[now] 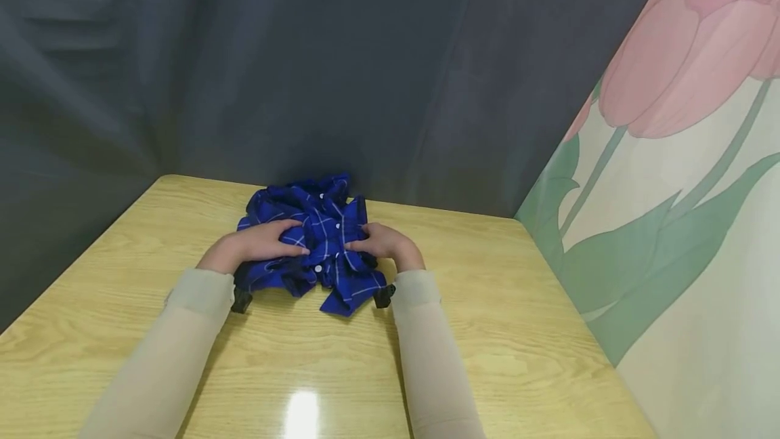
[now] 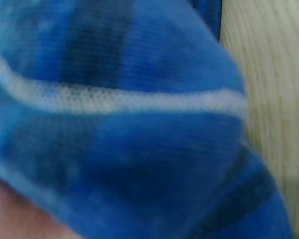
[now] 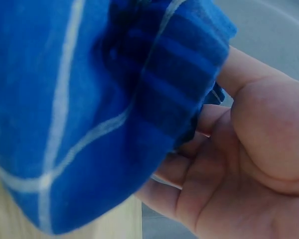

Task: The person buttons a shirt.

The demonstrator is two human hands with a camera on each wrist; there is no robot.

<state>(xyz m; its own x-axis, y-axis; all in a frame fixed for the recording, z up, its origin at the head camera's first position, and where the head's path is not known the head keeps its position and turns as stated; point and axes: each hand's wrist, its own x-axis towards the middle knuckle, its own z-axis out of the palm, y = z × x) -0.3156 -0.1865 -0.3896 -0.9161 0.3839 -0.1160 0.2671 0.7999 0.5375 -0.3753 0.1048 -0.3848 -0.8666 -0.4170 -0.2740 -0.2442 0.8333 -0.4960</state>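
Observation:
A blue plaid shirt (image 1: 326, 229) with white and dark stripes and white buttons lies bunched up near the far edge of the table. My left hand (image 1: 258, 242) holds its left side, thumb and forefinger spread across the folds and the other fingers hidden. On the opposite side my right hand (image 1: 384, 242) grips the shirt, its thumb on top. The right wrist view shows the fingers (image 3: 194, 144) of that hand passing behind a hanging edge of the cloth. Blue cloth (image 2: 139, 144) fills most of the left wrist view, a bit of skin at the lower left corner.
The light wooden table (image 1: 518, 303) extends around the shirt and toward me. A dark curtain (image 1: 365, 73) hangs right behind the far edge. On the right stands a wall (image 1: 701, 256) painted with pink tulips. Black wrist straps show beside both sleeves.

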